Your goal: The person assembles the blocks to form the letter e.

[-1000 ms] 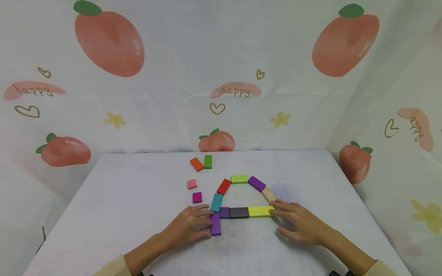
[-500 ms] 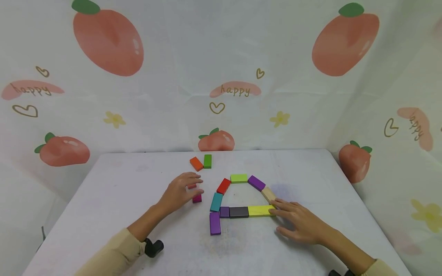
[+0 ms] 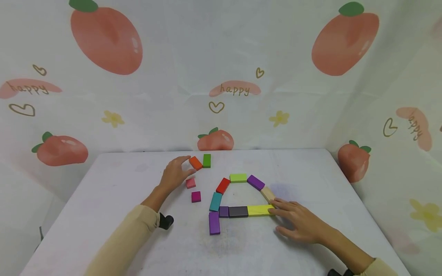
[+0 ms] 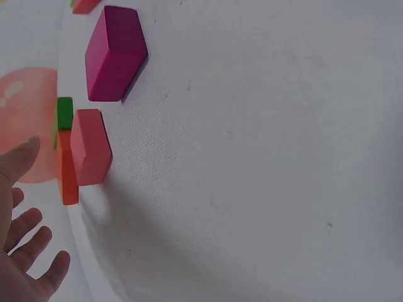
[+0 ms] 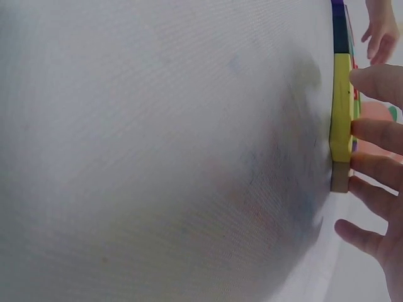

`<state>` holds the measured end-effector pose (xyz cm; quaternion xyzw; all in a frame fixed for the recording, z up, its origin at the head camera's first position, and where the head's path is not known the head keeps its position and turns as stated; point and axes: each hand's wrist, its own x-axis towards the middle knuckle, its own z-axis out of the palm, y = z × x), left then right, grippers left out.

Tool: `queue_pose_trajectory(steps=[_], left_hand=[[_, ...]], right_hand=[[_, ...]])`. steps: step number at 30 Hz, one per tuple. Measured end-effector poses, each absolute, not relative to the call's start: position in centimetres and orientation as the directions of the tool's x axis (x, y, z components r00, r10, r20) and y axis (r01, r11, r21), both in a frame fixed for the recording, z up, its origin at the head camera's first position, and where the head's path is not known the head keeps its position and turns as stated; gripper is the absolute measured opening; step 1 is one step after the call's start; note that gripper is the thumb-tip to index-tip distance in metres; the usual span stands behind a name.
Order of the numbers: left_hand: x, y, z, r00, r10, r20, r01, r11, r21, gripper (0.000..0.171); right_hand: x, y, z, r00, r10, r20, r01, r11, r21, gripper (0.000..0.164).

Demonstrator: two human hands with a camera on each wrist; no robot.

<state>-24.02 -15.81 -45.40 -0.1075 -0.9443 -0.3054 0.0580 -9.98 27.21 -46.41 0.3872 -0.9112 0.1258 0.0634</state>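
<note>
In the head view, my left hand reaches to the orange block at the back, thumb and fingertips spread on either side of it. The left wrist view shows those fingers apart, holding nothing. A green block stands beside the orange one. My right hand rests its relaxed fingertips on the right end of the yellow block and by the beige block. From the yellow block, a row runs left through a black block and a small dark purple block.
A pink block and a magenta block lie near my left wrist. Teal, red, lime and purple blocks form an arch. Another purple block points toward me from the row's left end.
My left hand has left the near purple block and moved away from me, past the magenta and pink blocks, to the orange block. My right hand stays in place.
</note>
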Motion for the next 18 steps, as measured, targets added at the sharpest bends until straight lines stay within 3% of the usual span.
queue_pose_trajectory(steps=[8,18], left_hand=[[-25.0,-15.0,-45.9,-0.992,0.128,-0.001,0.102,0.791,0.603,0.066],[-25.4,-14.5,-46.3,-0.996,0.088,-0.029,0.054,0.803,0.594,0.064]], right_hand=[[-10.1,27.3,-46.5,-0.682,-0.696,0.227,-0.731,0.660,-0.174,0.048],[-10.1,27.2,-46.5,-0.686,-0.694,0.218,-0.727,0.662,-0.183,0.048]])
